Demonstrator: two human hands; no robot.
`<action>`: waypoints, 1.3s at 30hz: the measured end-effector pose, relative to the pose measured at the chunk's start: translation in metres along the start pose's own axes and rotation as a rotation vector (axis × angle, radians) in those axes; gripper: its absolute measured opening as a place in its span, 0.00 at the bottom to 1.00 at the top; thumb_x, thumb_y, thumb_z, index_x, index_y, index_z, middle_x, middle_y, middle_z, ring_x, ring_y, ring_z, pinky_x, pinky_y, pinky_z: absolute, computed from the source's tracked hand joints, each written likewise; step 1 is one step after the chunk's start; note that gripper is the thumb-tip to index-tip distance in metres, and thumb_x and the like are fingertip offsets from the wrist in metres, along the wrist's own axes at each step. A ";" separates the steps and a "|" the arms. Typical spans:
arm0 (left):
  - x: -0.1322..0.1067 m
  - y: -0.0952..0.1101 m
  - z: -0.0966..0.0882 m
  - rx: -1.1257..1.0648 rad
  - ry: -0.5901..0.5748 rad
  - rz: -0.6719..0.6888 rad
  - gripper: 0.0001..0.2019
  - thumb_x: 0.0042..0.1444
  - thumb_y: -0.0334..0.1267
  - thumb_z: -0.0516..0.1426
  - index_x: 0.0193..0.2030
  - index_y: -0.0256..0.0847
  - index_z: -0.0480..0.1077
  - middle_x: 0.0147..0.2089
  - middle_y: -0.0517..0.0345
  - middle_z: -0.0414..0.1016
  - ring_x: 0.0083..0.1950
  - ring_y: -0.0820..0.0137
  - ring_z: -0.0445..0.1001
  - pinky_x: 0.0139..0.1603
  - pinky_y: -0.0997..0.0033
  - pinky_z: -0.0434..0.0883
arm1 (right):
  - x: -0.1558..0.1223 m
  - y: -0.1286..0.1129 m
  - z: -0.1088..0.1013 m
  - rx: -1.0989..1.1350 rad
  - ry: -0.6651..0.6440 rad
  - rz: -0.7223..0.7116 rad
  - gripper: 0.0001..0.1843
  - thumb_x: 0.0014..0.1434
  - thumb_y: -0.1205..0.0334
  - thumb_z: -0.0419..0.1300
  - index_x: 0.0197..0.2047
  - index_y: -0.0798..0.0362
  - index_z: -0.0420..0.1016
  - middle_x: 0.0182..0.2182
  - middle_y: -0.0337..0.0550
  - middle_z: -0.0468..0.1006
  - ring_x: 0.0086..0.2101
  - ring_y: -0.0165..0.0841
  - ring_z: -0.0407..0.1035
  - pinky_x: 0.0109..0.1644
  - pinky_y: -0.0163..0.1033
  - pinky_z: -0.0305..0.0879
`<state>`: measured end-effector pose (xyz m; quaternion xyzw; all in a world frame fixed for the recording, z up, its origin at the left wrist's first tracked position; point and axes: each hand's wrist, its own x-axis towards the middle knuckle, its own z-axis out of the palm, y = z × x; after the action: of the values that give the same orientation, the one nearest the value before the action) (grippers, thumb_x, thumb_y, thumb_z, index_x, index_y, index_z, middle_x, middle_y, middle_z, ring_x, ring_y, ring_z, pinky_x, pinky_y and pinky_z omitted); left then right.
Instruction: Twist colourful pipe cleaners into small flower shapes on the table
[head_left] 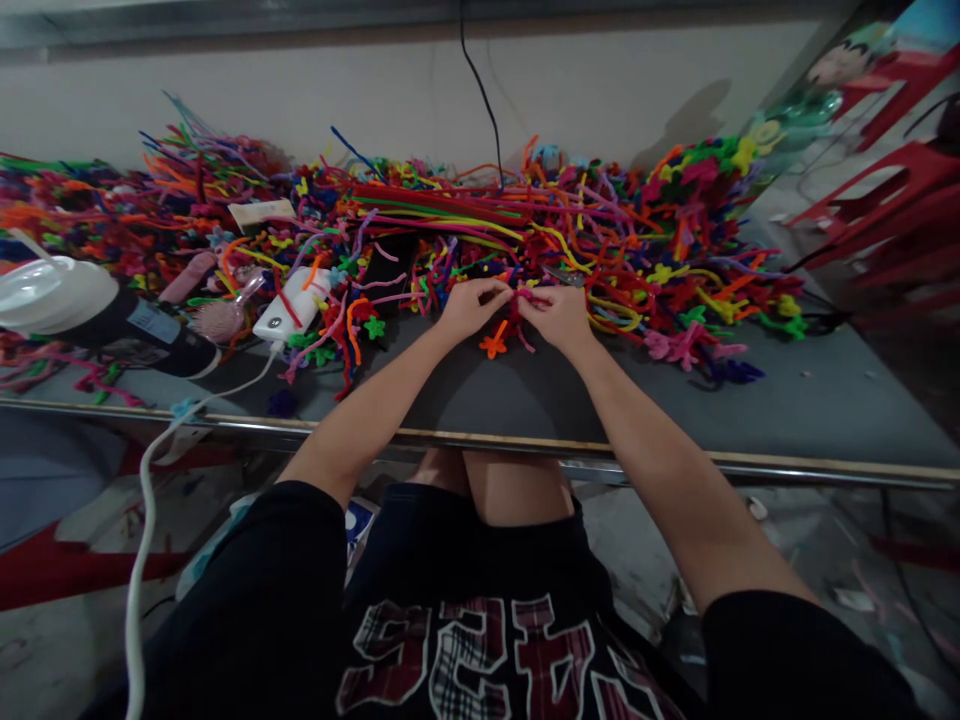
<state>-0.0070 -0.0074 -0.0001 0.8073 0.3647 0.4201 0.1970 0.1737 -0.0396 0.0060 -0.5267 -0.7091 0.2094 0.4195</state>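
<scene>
A: Looking down through the head view. Left hand [469, 305] doing what?

B: Pinching one end of a pink stem [523, 296], fingers closed on it, right at the near edge of the pile [450, 230].

A: And the right hand [559, 315]?

B: Clamping the other end between thumb and fingers. Hands nearly touching, hovering just above the table [525, 400].

A: Anything lying close?

B: Orange flower [493, 345] lying just under the left hand. White power bank [292, 305] sitting well off to the left, cable [150, 480] trailing over the table edge.

A: Judging the step?

B: Probably twisting or bending the stem into shape, seemingly midway. Exact form hiding between the fingers, so not telling for sure.

A: Next move calling for what?

B: Likely holding both pinches tight while turning one end against the other, and avoiding snagging loose pieces from the pile.
</scene>
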 end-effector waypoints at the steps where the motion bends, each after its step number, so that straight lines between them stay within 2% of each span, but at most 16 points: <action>1: 0.000 -0.002 0.000 -0.011 0.000 -0.001 0.11 0.60 0.42 0.56 0.36 0.38 0.76 0.35 0.56 0.80 0.36 0.73 0.75 0.38 0.74 0.68 | 0.001 0.002 -0.001 -0.024 0.008 0.003 0.14 0.53 0.52 0.60 0.27 0.53 0.80 0.17 0.37 0.67 0.23 0.29 0.59 0.30 0.37 0.51; 4: 0.001 -0.006 -0.001 -0.012 -0.015 0.002 0.10 0.60 0.40 0.56 0.36 0.38 0.75 0.36 0.56 0.80 0.37 0.73 0.75 0.40 0.73 0.69 | 0.002 0.006 -0.001 -0.005 0.001 -0.001 0.15 0.53 0.52 0.60 0.28 0.54 0.80 0.16 0.36 0.66 0.22 0.27 0.56 0.28 0.36 0.50; 9: 0.002 -0.009 -0.001 0.058 -0.064 0.026 0.11 0.61 0.43 0.56 0.36 0.38 0.75 0.36 0.55 0.79 0.37 0.72 0.75 0.41 0.71 0.69 | 0.003 0.008 0.002 0.109 0.004 0.005 0.15 0.53 0.51 0.60 0.28 0.54 0.79 0.18 0.36 0.66 0.23 0.28 0.57 0.29 0.36 0.53; 14: -0.001 -0.007 0.001 0.146 -0.025 0.069 0.11 0.61 0.43 0.55 0.37 0.39 0.74 0.37 0.55 0.78 0.38 0.71 0.74 0.41 0.70 0.69 | 0.002 0.004 0.000 0.057 -0.035 -0.011 0.14 0.53 0.52 0.60 0.27 0.55 0.79 0.17 0.36 0.64 0.22 0.27 0.56 0.28 0.37 0.52; 19: -0.004 -0.003 0.001 0.180 0.003 0.085 0.11 0.61 0.41 0.54 0.36 0.38 0.74 0.36 0.55 0.78 0.37 0.72 0.73 0.38 0.72 0.68 | 0.001 0.004 0.002 0.085 -0.048 -0.026 0.17 0.55 0.49 0.60 0.28 0.56 0.78 0.20 0.37 0.69 0.23 0.28 0.59 0.29 0.36 0.55; 24: -0.003 -0.002 0.001 0.147 0.020 0.079 0.09 0.60 0.40 0.55 0.36 0.38 0.74 0.37 0.55 0.78 0.38 0.72 0.74 0.40 0.72 0.67 | 0.002 0.011 0.006 0.105 -0.015 -0.072 0.21 0.55 0.44 0.60 0.31 0.55 0.78 0.23 0.39 0.74 0.25 0.29 0.65 0.31 0.36 0.60; 29: -0.002 0.001 0.004 -0.064 0.058 0.001 0.11 0.59 0.41 0.56 0.31 0.37 0.73 0.30 0.57 0.76 0.31 0.75 0.71 0.35 0.73 0.66 | 0.002 0.007 0.004 0.113 0.039 -0.084 0.18 0.53 0.47 0.63 0.30 0.55 0.80 0.23 0.41 0.76 0.25 0.31 0.67 0.31 0.38 0.62; 35: 0.001 0.001 0.015 -0.519 0.135 -0.163 0.18 0.54 0.54 0.59 0.30 0.38 0.72 0.24 0.61 0.69 0.25 0.78 0.64 0.27 0.75 0.62 | 0.003 -0.003 -0.004 0.199 0.034 -0.071 0.18 0.55 0.48 0.62 0.24 0.54 0.77 0.16 0.38 0.71 0.18 0.28 0.62 0.26 0.37 0.59; 39: 0.002 -0.004 0.016 -0.676 0.072 -0.300 0.19 0.50 0.56 0.63 0.31 0.39 0.72 0.23 0.62 0.65 0.23 0.79 0.59 0.23 0.75 0.56 | 0.003 -0.001 -0.004 0.189 0.014 -0.072 0.18 0.54 0.48 0.62 0.25 0.54 0.79 0.17 0.40 0.74 0.19 0.28 0.64 0.26 0.37 0.60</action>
<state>0.0051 -0.0033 -0.0110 0.6188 0.3264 0.5114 0.4991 0.1758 -0.0379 0.0105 -0.4605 -0.7018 0.2563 0.4794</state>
